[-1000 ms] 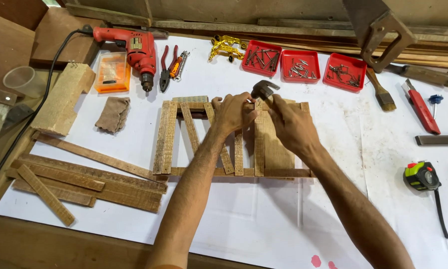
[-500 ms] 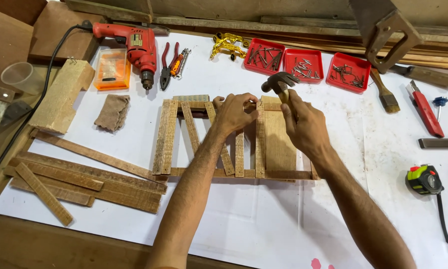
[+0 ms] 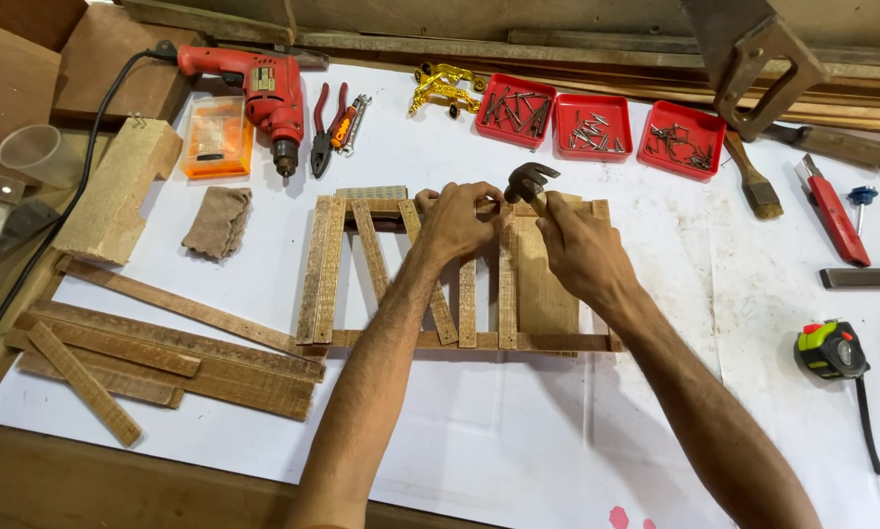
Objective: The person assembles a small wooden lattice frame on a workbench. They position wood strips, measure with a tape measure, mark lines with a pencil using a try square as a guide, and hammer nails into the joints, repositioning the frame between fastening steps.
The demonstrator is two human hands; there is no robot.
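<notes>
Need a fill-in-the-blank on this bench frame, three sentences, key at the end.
The right hand grips a ____ above the wooden slat frame.
The left hand rests on the frame's ____ edge.
Nails sit in three ____ trays behind the frame.
Missing words: hammer; top; red

Both forearms are seen bare, extended forward from the lower edge of the view and converging towards the centre. The left hand [image 3: 456,223] is held palm down with the wrist slightly raised, its fingers curled and pinched together at the tips, which are turned towards the right hand. The right hand [image 3: 577,245] is closed in a fist-like grip, thumb laid along the top and knuckles turned outward, positioned just beside the left hand, with only a small gap seen between the two.
</notes>
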